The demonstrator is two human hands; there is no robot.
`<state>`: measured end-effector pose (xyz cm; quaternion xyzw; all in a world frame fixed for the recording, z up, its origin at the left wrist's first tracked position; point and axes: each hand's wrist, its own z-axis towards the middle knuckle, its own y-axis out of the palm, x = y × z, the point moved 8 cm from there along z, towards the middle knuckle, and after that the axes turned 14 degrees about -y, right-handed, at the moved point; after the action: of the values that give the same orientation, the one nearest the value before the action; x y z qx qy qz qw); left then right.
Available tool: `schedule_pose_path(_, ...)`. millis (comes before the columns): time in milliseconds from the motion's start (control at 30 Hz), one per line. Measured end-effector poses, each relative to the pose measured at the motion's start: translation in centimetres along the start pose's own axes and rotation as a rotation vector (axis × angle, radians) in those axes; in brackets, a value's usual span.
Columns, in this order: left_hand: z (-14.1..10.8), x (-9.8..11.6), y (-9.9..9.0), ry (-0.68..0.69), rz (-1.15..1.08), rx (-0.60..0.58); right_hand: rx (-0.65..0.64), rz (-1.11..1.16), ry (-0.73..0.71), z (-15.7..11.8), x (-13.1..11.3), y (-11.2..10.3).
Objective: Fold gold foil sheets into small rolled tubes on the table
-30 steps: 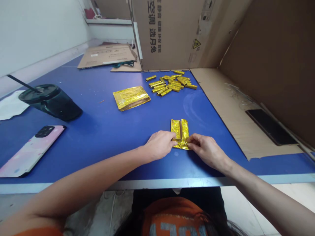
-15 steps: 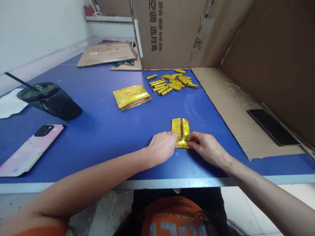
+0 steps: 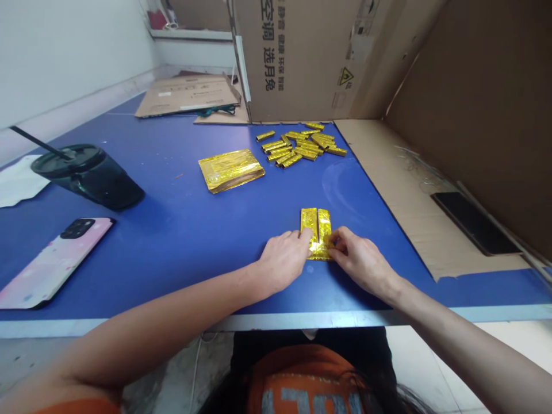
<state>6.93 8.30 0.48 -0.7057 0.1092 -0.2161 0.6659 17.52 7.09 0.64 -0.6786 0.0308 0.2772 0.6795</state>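
"So, where's the folded gold foil paper (image 3: 322, 234)?"
"Lower half of the frame, just right of centre, flat on the blue counter (image 3: 172, 247). My left fingers (image 3: 305, 234) cover its lower left; whether they pinch, I can't tell. My right fingers (image 3: 338, 234) clamp its lower right edge."
"Creasing it well?"
"I'd square the bottom fold (image 3: 319, 253) first, then press evenly along it."
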Motion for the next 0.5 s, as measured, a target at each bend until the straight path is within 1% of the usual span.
schedule_pose_path(133, -0.09, -0.01, 0.10, 0.002, 0.018, 0.010, 0.023, -0.036, 0.016, -0.13, -0.01, 0.11)
schedule_pose_path(233, -0.10, -0.17, 0.29, -0.007, 0.029, 0.021, 0.047, -0.125, 0.023, -0.34, -0.12, 0.17)
schedule_pose_path(333, -0.10, -0.29, 0.42, -0.018, 0.040, 0.033, 0.088, -0.210, 0.008, -0.55, -0.30, 0.09)
schedule_pose_path(500, -0.09, -0.57, 0.38, -0.030, 0.037, 0.045, 0.116, -0.257, -0.029, -0.81, -0.39, 0.13)
